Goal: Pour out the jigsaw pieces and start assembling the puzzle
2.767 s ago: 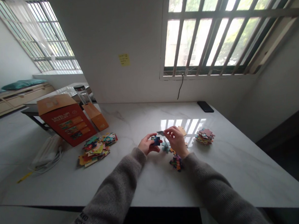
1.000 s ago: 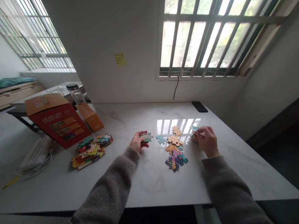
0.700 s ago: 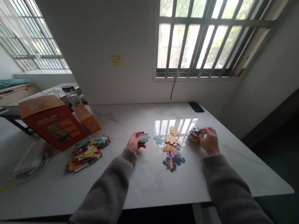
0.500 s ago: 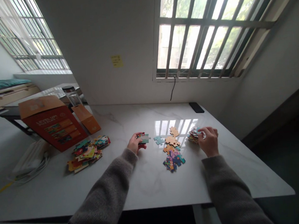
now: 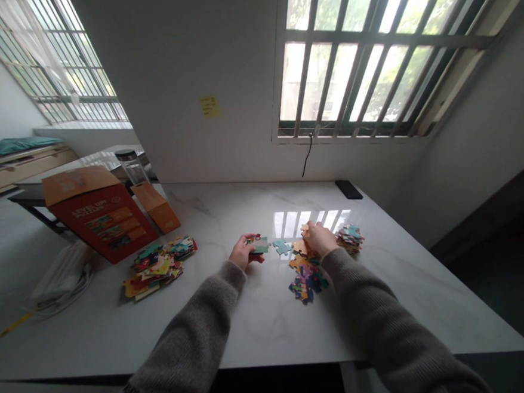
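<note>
My left hand (image 5: 243, 253) is closed around a few green and grey puzzle pieces (image 5: 260, 245), held just above the table. Beside them a single teal puzzle piece (image 5: 281, 246) lies flat. My right hand (image 5: 320, 239) reaches over the middle group, its fingers pinched at a peach puzzle piece (image 5: 305, 229) and partly hiding it. More orange pieces (image 5: 299, 262) and purple and dark blue pieces (image 5: 302, 288) trail toward me below that hand. A stacked heap of mixed pieces (image 5: 351, 238) sits to the right of my right hand.
Another loose pile of pieces (image 5: 156, 268) lies on the left, before a red puzzle box (image 5: 106, 216) and a small orange box (image 5: 158, 207). A white power strip with cables (image 5: 63, 276) is at far left. A black phone (image 5: 348, 190) rests near the back edge.
My right hand has moved left, from the stacked heap to the peach pieces in the middle group. My left hand still holds its pieces in about the same place.
</note>
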Demonstrator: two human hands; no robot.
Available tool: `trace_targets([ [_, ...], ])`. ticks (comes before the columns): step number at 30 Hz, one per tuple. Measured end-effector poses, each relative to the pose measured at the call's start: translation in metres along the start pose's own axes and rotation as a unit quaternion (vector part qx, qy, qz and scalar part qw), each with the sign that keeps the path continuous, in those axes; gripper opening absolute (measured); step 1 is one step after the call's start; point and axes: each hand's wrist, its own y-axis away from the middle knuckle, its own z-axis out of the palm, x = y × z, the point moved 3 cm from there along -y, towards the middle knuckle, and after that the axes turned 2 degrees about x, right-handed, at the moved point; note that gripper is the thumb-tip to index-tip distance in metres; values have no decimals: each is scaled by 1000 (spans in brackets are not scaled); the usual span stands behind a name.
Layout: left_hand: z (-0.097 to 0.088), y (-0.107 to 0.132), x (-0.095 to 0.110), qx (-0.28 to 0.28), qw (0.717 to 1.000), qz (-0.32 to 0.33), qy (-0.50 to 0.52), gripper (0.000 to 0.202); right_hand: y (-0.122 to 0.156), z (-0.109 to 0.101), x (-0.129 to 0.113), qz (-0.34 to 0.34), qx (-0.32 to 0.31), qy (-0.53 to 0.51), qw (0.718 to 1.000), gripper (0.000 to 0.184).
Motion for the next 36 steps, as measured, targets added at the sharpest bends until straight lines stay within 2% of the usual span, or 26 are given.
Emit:
trace_targets([
  [2,2,0,0,-3,1000,-5,6,46,-6,0,4,2,10,-24,1000,36],
  [4,3,1,1,-5,1000,-8,9,47,-9,-1,5,-13,31,-69,997,28],
  [6,5,3,1,-12,1000,-14,6,50,-8,-3,1,-38,46,-112,992,22],
  [8,8,5,0,-28,999,-18,0,55,0,-5,-10,-72,49,-162,983,27],
  [10,10,6,-3,-48,999,-18,-6,58,15,-9,-27,-127,60,-262,955,31],
  [12,13,6,-5,-64,998,-15,-7,53,35,-14,-48,-207,96,-358,906,30],
  [14,14,6,-8,-70,997,-14,-7,42,56,-17,-68,-282,145,-356,879,27],
  [16,15,6,-10,-74,997,-19,-5,28,72,-16,-83,-318,157,-321,878,28],
  [19,17,8,-11,-95,995,-23,22,17,84,-10,-93,-301,139,-261,906,24],
  [21,19,9,-11,-113,993,-16,39,27,86,-9,-94,-281,132,-243,919,19],
  [24,18,8,-12,-115,993,15,5,40,88,-9,-94,-308,115,-268,906,16],
  [28,11,4,-13,-72,996,45,-43,41,86,-9,-87,-354,105,-329,869,14],
  [36,15,9,-9,-103,990,55,-78,33,75,-4,-80,-285,118,-376,873,13],
])
